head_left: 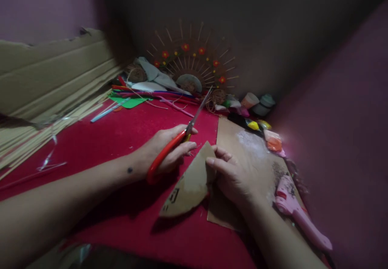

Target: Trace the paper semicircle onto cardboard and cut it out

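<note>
Over the near half of the red-topped desk [115, 139], left hand [163, 143] has fingers wrapped round red-handled metal scissors [176, 140], blades pointing far and slightly right. Right hand [238, 176] pinches tan half-round cardboard piece [190, 178] between thumb and fingers, just near of the scissors; straight edge faces left. Flat brown cardboard sheet [230, 135] lies beneath right hand. Pink plastic glue gun [292, 207] to the right; pale thin sticks [65, 120] in a loose bundle, left.
</note>
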The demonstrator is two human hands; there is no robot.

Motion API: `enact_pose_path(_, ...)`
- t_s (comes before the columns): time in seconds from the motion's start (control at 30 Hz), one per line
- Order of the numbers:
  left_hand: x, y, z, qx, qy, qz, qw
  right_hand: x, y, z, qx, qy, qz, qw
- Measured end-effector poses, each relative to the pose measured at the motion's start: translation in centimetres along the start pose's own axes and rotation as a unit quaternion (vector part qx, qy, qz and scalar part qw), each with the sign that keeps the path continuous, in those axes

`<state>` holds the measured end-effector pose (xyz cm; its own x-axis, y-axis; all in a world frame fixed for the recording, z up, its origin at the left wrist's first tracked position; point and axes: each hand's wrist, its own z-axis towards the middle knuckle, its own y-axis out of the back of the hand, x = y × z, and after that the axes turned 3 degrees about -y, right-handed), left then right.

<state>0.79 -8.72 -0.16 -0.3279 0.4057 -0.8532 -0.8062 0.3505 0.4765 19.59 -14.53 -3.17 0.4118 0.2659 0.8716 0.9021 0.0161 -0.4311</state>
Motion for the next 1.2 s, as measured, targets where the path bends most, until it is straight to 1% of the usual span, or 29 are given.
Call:
enact_pose_path(0.07, 0.8, 0.6, 0.1, 0.028, -0.04, 0.102, 0.994, 0.6, -0.1, 0.2, -0.036, 0.047, 0.022, 0.998)
enact_pose_path(0.1, 1.3, 0.9, 0.2, 0.057, -0.063, 0.128, 0.988, 1.0, 0.0, 0.4, -0.051, 0.068, 0.03, 0.996)
enact_pose_path(0.17, 2.0, 1.5, 0.5, 0.078, -0.105, 0.154, 0.979, 1.9, 0.1, 0.6, -0.075, 0.109, 0.035, 0.991)
enact_pose_path(0.2, 2.2, 1.8, 0.6, 0.083, -0.115, 0.165, 0.976, 2.3, 0.2, 0.6, -0.086, 0.126, 0.028, 0.988)
enact_pose_path(0.23, 2.3, 2.2, 0.7, 0.082, -0.117, 0.18, 0.973, 2.7, 0.4, 0.7, -0.096, 0.142, 0.019, 0.985)
enact_pose_path(0.3, 2.4, 2.7, 1.0, 0.088, -0.093, 0.221, 0.967, 3.3, 0.9, 0.8, -0.115, 0.175, 0.004, 0.978)
enact_pose_path(0.37, 2.3, 3.1, 1.1, 0.104, -0.063, 0.256, 0.959, 3.6, 1.5, 1.1, -0.131, 0.203, 0.009, 0.97)
enact_pose_path(0.43, 2.1, 3.3, 1.2, 0.128, -0.055, 0.264, 0.954, 3.7, 2.0, 1.3, -0.138, 0.222, 0.024, 0.965)
enact_pose_path(0.57, 1.9, 3.4, 1.2, 0.149, -0.067, 0.265, 0.95, 3.7, 2.7, 1.8, -0.137, 0.233, 0.038, 0.962)
enact_pose_path(0.73, 2.4, 3.5, 1.0, 0.155, -0.061, 0.267, 0.949, 3.8, 3.2, 2.2, -0.16, 0.241, 0.074, 0.954)
enact_pose_path(0.83, 2.5, 3.4, 1.0, 0.175, -0.047, 0.301, 0.936, 3.7, 3.5, 2.4, -0.162, 0.237, 0.088, 0.954)
enact_pose_path(0.9, 2.4, 3.3, 1.0, 0.167, -0.053, 0.321, 0.931, 3.7, 3.6, 2.4, -0.152, 0.233, 0.09, 0.956)
enact_pose_path(1.03, 2.5, 3.0, 1.1, 0.123, -0.065, 0.336, 0.932, 3.7, 3.9, 2.6, -0.148, 0.228, 0.11, 0.956)
enact_pose_path(1.2, 2.4, 2.8, 1.2, 0.139, -0.061, 0.373, 0.915, 3.7, 4.0, 2.7, -0.143, 0.229, 0.109, 0.957)
